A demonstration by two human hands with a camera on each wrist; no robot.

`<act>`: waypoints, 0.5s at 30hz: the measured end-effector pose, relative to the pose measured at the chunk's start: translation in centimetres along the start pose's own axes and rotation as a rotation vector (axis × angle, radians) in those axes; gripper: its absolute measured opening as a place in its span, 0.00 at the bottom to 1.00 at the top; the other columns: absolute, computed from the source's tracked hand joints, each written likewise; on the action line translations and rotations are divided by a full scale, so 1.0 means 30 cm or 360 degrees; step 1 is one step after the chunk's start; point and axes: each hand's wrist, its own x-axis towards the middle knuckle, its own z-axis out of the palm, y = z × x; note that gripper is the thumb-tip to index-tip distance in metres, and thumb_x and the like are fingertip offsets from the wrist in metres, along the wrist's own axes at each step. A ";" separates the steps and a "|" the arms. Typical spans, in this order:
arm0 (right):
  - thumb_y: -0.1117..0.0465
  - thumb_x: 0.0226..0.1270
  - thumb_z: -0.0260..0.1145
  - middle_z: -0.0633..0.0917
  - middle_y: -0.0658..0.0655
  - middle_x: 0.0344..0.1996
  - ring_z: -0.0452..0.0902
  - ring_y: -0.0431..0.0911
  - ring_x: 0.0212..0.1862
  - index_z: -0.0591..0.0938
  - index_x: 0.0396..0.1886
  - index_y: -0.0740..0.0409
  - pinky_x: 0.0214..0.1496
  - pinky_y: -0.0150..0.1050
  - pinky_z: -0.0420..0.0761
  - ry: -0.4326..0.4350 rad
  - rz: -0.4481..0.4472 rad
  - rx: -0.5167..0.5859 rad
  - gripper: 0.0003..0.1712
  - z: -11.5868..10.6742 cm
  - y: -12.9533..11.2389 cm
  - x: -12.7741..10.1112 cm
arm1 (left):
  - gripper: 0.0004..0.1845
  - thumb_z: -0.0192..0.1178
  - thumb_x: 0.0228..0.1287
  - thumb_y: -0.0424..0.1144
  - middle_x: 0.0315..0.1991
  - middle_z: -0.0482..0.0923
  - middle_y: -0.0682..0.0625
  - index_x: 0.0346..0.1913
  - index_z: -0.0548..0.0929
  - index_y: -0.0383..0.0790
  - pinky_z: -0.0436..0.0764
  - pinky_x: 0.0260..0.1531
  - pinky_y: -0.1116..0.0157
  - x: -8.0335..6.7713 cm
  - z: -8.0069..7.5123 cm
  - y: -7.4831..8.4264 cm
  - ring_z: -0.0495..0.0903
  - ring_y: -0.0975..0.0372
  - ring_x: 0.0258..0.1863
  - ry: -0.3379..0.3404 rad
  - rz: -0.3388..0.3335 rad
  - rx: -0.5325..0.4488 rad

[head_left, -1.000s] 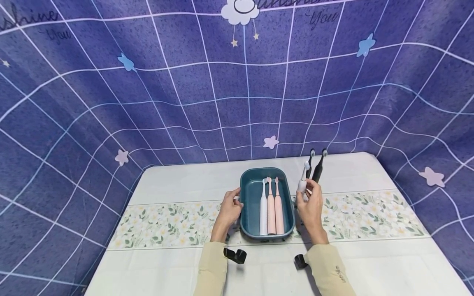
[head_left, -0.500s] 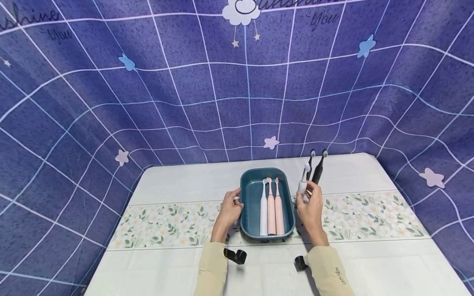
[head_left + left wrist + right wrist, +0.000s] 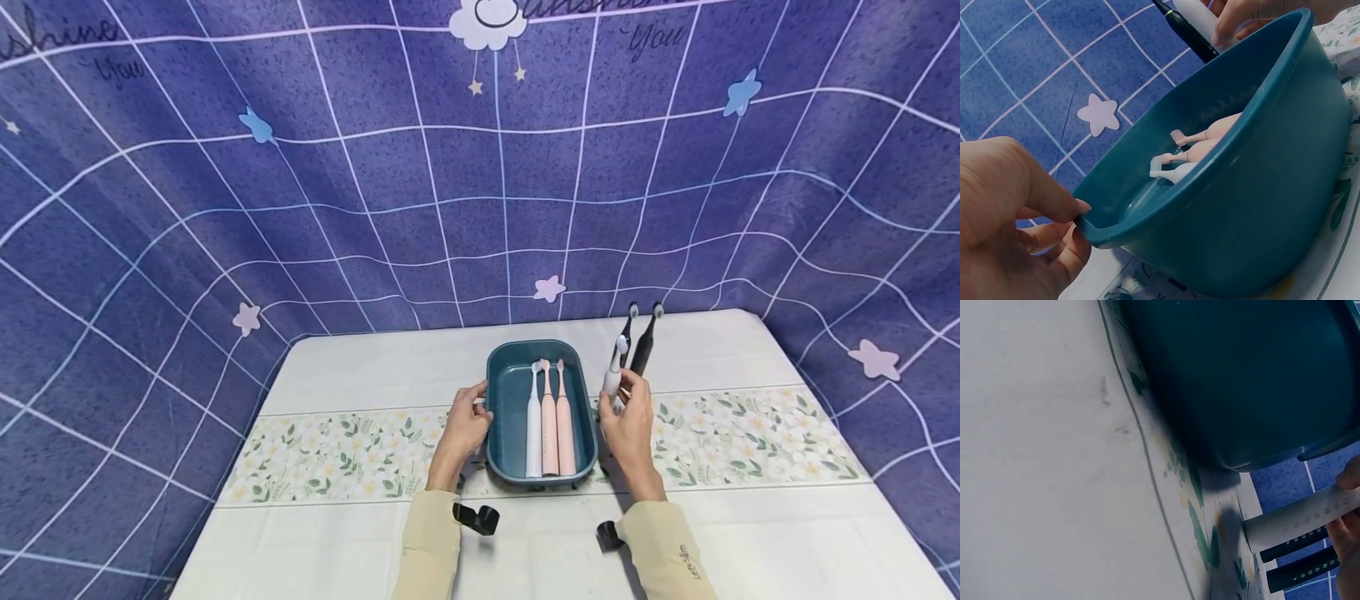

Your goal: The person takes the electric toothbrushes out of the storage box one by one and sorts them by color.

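Observation:
A teal basin (image 3: pixel 501 400) (image 3: pixel 1285 187) (image 3: pixel 1241 381) sits mid-table. In it lie one white electric toothbrush (image 3: pixel 533 425) and two pink ones (image 3: pixel 557 421) side by side. My left hand (image 3: pixel 467 425) (image 3: pixel 1016 219) grips the basin's left rim, thumb over the edge. My right hand (image 3: pixel 628 421) holds a white electric toothbrush (image 3: pixel 612 371) (image 3: pixel 1300 515) upright just right of the basin. Two black toothbrushes (image 3: pixel 637 342) (image 3: pixel 1304 559) stand right behind it.
A white table (image 3: pixel 750 533) has a floral strip across its middle. A purple grid cloth (image 3: pixel 375 167) hangs behind and to both sides. The wrist cameras' black mounts (image 3: pixel 476 518) show near my cuffs.
The white toothbrush in my right hand has shifted very slightly; otherwise both hands and the basin are still.

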 end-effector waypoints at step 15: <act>0.78 0.51 0.66 0.74 0.70 0.47 0.75 0.58 0.52 0.71 0.56 0.72 0.54 0.42 0.75 -0.0023 -0.0019 0.0017 0.30 -0.001 0.005 -0.004 | 0.29 0.52 0.62 0.23 0.53 0.69 0.40 0.68 0.68 0.34 0.68 0.31 0.68 -0.002 0.002 0.001 0.70 0.61 0.33 0.0012 0.0007 0.0009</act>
